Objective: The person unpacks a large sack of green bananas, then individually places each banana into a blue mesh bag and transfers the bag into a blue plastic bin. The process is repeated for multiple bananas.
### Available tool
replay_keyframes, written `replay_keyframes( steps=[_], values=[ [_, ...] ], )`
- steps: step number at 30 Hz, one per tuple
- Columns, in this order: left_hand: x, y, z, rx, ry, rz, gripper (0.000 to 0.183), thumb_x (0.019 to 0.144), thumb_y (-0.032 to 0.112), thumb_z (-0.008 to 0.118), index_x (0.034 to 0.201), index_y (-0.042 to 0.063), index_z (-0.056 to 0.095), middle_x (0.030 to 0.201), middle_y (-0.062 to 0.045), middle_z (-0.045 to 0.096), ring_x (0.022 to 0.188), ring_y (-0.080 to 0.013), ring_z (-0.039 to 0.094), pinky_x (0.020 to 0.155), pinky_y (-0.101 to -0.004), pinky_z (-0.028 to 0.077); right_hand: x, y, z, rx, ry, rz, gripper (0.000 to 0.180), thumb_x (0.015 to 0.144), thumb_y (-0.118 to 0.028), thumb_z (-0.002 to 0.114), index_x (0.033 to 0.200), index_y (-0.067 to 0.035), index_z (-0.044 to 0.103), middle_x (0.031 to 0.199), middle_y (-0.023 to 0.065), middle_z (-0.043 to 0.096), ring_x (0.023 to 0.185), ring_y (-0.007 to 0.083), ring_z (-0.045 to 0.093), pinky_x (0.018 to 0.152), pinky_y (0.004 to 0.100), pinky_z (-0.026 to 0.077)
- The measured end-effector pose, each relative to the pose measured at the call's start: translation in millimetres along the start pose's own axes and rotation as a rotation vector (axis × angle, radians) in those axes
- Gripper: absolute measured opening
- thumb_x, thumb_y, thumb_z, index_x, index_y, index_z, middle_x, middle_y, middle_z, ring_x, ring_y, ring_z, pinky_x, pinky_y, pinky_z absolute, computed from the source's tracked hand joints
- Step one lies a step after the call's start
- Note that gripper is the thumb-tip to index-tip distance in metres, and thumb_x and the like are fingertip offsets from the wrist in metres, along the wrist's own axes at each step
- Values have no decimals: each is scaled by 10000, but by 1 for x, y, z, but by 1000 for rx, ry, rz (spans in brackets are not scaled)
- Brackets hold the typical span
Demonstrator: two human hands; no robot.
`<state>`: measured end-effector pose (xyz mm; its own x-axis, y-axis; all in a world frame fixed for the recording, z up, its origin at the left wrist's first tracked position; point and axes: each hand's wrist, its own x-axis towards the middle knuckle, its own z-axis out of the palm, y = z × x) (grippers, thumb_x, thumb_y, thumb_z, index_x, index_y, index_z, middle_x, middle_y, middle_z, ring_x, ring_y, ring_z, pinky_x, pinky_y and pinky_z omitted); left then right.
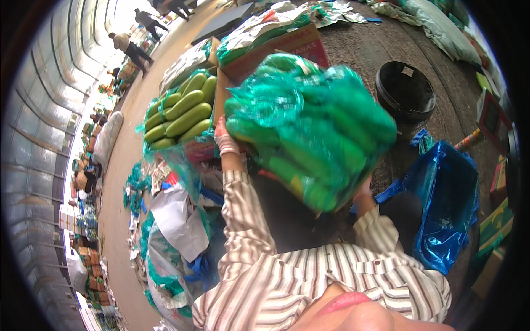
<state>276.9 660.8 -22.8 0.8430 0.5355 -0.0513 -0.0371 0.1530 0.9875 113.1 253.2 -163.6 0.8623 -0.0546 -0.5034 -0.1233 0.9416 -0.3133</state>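
Note:
A large bundle of long green vegetables in thin green plastic film (pixel 308 128) is lifted before my chest, blurred and tilted. My left hand (pixel 225 137), in a pale glove or wrap, grips its left side; part of the fingers is behind it. Under its lower right corner my right hand (pixel 363 189) supports it, mostly hidden. Just left of my left hand, a carton lined with green film holds smooth, long green gourds or courgettes (pixel 188 113). Behind the bundle stands a banana carton (pixel 285 49) topped with white paper and green film.
At right are a black bucket (pixel 405 93), an open box lined with blue plastic (pixel 445 207) and a scale with a display (pixel 492 118). White paper (pixel 180 223) and plastic scraps lie at left. Farther off, people (pixel 131 50) are in the aisle beside stacked boxes.

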Motion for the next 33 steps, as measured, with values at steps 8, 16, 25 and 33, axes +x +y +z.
replay_keyframes(
  steps=[8,16,25,33],
  values=[
    [51,-3,79,1722,-694,290,636,1003,562,435,1214,12,675,1073,-147,724,1051,-259,651,949,-359,480,-106,-71,-10,-199,17,-295,591,1003,-510,411,1388,-72,513,1366,133,565,1225,297,543,1045,428,434],
    [5,-118,122,1990,-1259,473,567,1010,493,443,1216,12,661,1108,-138,712,1065,-268,643,961,-363,477,-93,-102,-22,-332,176,-400,557,989,-474,450,1346,-57,540,1303,127,591,1153,282,564,989,412,452],
    [-42,-158,178,1969,-1588,651,490,1017,415,450,1219,13,645,1149,-128,698,1080,-279,634,975,-368,474,-147,-120,-46,-408,266,-444,518,973,-435,494,1299,-39,570,1233,121,621,1072,264,588,926,394,472],
    [-60,-204,214,1889,-1873,669,424,1024,346,458,1221,13,630,1184,-119,686,1094,-288,626,987,-373,471,-205,-103,-92,-486,435,-372,484,959,-399,533,1258,-23,596,1171,116,647,1000,248,610,870,377,489]
  ],
)
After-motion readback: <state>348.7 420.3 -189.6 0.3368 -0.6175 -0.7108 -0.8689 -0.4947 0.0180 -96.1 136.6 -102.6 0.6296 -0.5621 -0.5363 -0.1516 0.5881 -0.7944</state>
